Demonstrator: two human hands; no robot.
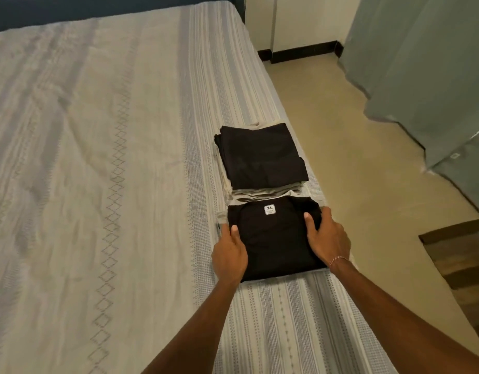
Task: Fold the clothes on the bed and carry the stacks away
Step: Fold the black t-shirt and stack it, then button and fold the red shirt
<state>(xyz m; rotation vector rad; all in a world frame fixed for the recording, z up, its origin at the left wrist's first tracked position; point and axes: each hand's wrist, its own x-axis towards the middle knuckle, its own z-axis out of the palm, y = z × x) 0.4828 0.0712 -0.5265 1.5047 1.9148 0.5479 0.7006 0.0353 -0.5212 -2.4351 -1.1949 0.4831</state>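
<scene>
Where hands (pixel 278 247) grip: second stack (pixel 262 155) beyond.

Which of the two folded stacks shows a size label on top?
The nearer stack, held between the left hand and right hand: its black top bears a white XL label. The farther stack shows none.

Bed (pixel 98 157): we record a pale patterned bedspread (pixel 287 319) with striped and diamond bands. Along its right edge we list two folded stacks, the near stack (pixel 273 244) black-topped with an XL label, the far stack (pixel 262 155) just beyond, nearly touching.
</scene>
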